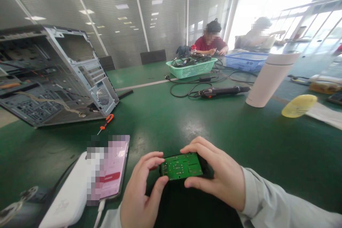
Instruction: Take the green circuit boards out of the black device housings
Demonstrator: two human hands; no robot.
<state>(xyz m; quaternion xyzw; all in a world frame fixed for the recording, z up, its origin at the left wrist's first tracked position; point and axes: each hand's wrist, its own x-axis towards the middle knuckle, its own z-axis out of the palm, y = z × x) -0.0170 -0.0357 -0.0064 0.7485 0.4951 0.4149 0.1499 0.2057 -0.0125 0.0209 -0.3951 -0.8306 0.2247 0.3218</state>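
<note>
A small green circuit board (182,166) with solder points faces up, set in what looks like a dark housing, just above the table's near side. My left hand (145,187) grips its left end, fingertips on the top edge and thumb at the lower corner. Around the right end is my right hand (217,172), its thumb along the lower edge and fingers over the upper one. The underside of the board is hidden. To the left of my hands lie a phone (117,165) with its screen lit and a white power bank (71,188).
An open computer case (77,74) stands at the left, an orange-handled screwdriver (107,122) beside it. Farther back are a black electric screwdriver (223,92), a green basket (191,69) of cables and a blue basket (240,65). A pale tumbler (269,82) stands right. Two people sit beyond.
</note>
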